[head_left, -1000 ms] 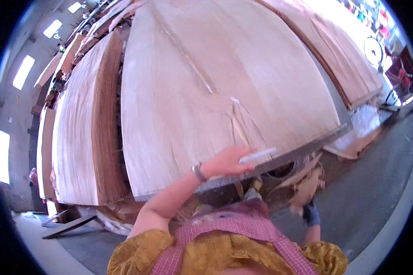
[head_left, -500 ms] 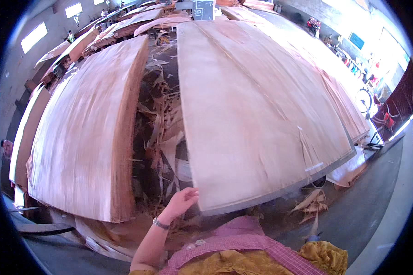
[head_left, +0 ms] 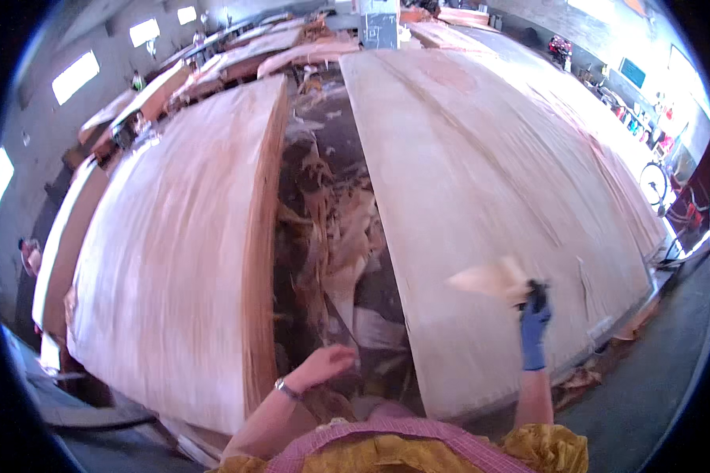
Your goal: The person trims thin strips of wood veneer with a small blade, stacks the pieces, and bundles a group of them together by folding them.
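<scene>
My right hand (head_left: 535,306), in a blue glove with dark fingers, is closed on a pale scrap of wood veneer (head_left: 489,280). The scrap is blurred and held just over the wide veneer sheet (head_left: 465,189) on the right-hand stack. Bare, with a metal band at the wrist, my left hand (head_left: 330,365) hovers over the gap between the two stacks, apart from the sheet's left edge. Its fingers look bent but are smeared, so what they hold, if anything, cannot be made out.
A thick stack of veneer sheets (head_left: 173,236) stands to the left. Torn veneer scraps (head_left: 343,236) litter the gap between the stacks. More stacks lie farther back, near a grey pillar (head_left: 379,30). A bicycle (head_left: 653,183) is at the far right. Another person (head_left: 30,256) shows at the left edge.
My right hand has come into view over the right-hand sheet, holding a veneer scrap. My left hand has left the sheet's near corner. The whole view has shifted, with the stacks now farther right.
</scene>
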Action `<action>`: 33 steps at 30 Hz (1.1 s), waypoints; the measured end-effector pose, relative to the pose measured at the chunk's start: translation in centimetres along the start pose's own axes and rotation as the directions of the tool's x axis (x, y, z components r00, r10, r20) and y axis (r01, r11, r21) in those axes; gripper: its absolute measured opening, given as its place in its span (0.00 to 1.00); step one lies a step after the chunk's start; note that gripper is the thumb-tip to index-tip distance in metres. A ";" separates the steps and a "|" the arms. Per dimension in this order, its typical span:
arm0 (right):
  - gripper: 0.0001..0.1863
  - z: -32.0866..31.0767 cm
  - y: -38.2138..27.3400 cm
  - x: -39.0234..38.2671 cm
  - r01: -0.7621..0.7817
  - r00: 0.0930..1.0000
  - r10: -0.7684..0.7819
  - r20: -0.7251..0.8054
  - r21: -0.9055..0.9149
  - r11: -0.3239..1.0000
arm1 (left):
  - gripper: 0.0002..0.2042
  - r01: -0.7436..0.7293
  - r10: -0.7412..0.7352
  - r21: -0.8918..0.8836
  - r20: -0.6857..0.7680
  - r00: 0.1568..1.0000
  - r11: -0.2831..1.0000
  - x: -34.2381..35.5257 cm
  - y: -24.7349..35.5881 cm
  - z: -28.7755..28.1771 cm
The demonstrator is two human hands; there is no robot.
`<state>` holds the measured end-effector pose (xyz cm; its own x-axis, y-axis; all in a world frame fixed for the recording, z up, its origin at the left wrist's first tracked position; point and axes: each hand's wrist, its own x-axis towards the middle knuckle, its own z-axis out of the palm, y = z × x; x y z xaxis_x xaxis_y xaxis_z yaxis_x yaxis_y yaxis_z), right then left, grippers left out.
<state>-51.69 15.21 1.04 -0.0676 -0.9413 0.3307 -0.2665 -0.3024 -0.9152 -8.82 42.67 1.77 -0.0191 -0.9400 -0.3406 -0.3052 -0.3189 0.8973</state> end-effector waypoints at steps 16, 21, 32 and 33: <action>0.13 38.7 -8.1 4.8 -0.562 0.765 0.498 0.408 0.046 0.826 | 0.22 0.278 -0.461 0.570 0.204 0.864 0.773 2.8 -27.2 -33.4; 0.08 45.8 -9.4 8.9 -0.613 0.787 0.599 0.152 0.075 0.787 | 0.21 0.276 -0.272 0.544 -0.090 0.958 0.792 16.5 -26.0 -47.6; 0.21 62.7 -4.9 29.8 -0.581 0.766 0.576 -0.285 0.078 0.810 | 0.20 -0.106 0.093 0.157 0.085 0.992 0.982 53.3 -3.1 -73.1; 0.21 66.0 -4.2 33.2 -0.573 0.779 0.571 -0.260 0.074 0.816 | 0.19 -0.115 0.115 0.044 0.004 0.993 0.992 55.7 -2.5 -75.9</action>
<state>10.65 -24.63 0.69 -0.4552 -0.8666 -0.2045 -0.1074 0.2814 -0.9536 63.14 -18.10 1.91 -0.0580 -0.9698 -0.2368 -0.3428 -0.2034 0.9171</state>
